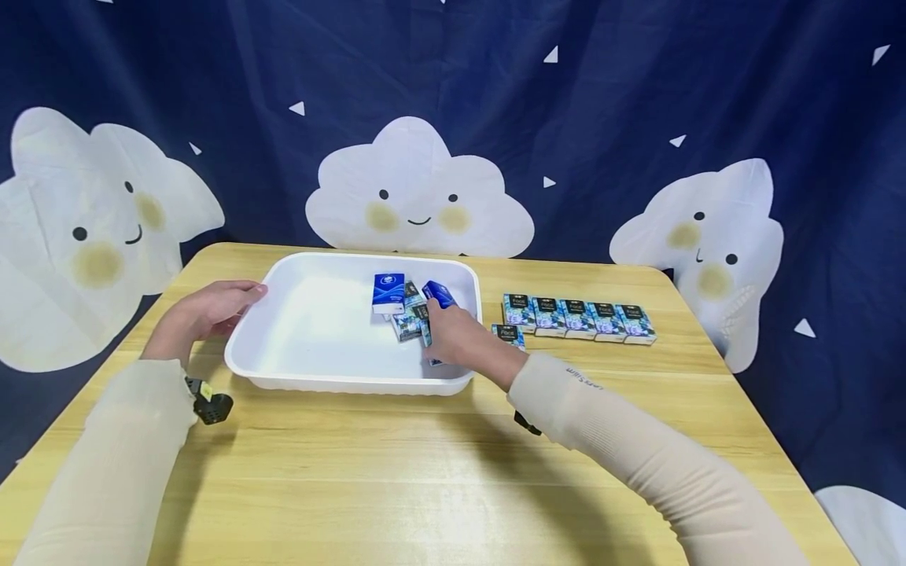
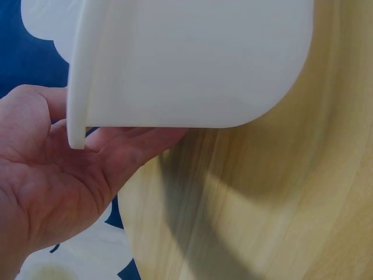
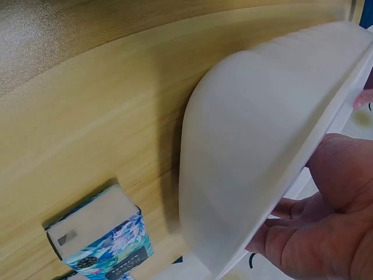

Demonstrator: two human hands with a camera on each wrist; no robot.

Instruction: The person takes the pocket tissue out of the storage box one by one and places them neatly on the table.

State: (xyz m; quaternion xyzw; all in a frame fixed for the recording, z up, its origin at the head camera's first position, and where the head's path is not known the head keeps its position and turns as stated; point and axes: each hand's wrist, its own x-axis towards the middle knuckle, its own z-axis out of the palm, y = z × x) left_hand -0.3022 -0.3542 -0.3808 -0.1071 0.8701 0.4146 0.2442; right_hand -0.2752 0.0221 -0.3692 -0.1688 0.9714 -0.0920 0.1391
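A white plastic tray (image 1: 297, 380) stands on the table. At its left end my left hand (image 2: 52, 169) grips the rim, thumb on top and fingers underneath. My right hand (image 1: 460, 338) reaches over the right rim into the tray, as the right wrist view also shows. Its fingers and thumb are curled over a flowered tissue pack (image 1: 425, 321), largely covered by the hand; the fingertips are hidden. Beside it lie a blue tissue pack (image 1: 388, 292), another blue pack (image 1: 439, 293) just beyond the fingers, and more flowered packs (image 1: 406, 327), overlapping one another.
Right of the tray, several flowered tissue packs (image 1: 575, 318) stand side by side in a row. One separate flowered pack (image 1: 510, 336) is close to the tray's right rim, partly behind my forearm. A dark blue curtain (image 1: 566, 118) with clouds hangs behind the wooden table (image 1: 354, 472).
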